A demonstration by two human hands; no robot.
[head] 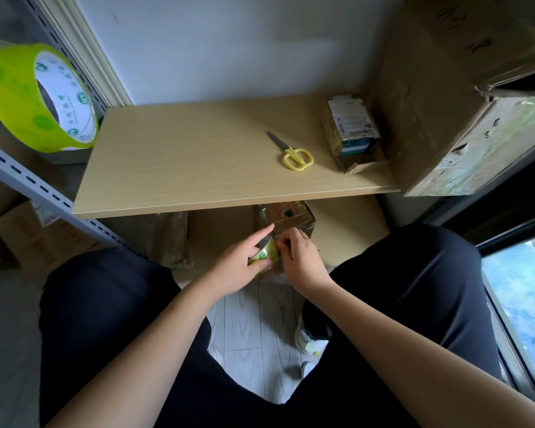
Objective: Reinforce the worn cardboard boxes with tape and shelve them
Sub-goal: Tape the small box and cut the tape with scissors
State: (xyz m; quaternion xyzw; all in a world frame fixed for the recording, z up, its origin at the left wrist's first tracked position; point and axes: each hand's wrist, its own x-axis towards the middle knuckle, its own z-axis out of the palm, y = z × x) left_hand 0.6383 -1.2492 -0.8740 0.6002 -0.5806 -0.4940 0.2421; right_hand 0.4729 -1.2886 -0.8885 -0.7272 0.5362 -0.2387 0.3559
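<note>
Seemingly mid-task, the left hand (240, 263) grips a green tape roll (264, 257) while the right hand's (300, 257) fingers pinch its free end beside a small cardboard box (294, 219) under the tabletop (198, 162); taping continues, shelving remains, scissors (292, 152) unused.

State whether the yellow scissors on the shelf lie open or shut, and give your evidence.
Shut. The scissors lie flat on the shelf; their blades form one narrow point and the two yellow loops touch.
</note>
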